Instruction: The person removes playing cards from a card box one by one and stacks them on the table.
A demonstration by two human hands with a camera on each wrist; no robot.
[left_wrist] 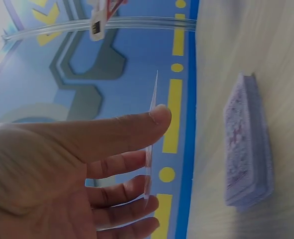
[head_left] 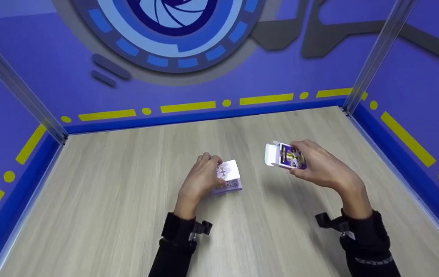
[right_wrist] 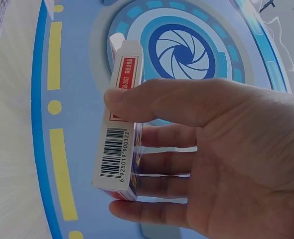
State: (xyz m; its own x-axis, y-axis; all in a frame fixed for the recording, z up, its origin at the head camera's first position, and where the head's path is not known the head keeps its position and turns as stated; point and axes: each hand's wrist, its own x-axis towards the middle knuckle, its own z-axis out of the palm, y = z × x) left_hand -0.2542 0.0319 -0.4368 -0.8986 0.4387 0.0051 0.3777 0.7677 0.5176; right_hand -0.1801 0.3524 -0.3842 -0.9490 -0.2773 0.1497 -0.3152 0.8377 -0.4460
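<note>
Near the middle of the head view, on the pale wood-grain table [head_left: 127, 200], the left hand [head_left: 200, 179] pinches a single purple-backed playing card [head_left: 228, 170] between thumb and curled fingers, holding it tilted just above the purple-backed deck of cards [head_left: 227, 186] lying flat on the boards. Its wrist view shows the card edge-on [left_wrist: 151, 134] against the fingertips, the deck [left_wrist: 249, 144] at the right of the frame and apart from the hand. Right of centre, the right hand [head_left: 319, 165] grips a purple and white cardboard card box [head_left: 286, 156] clear of the table, flap open toward the left; the wrist view shows thumb and fingers wrapped around the box [right_wrist: 119, 134], barcode side showing.
</note>
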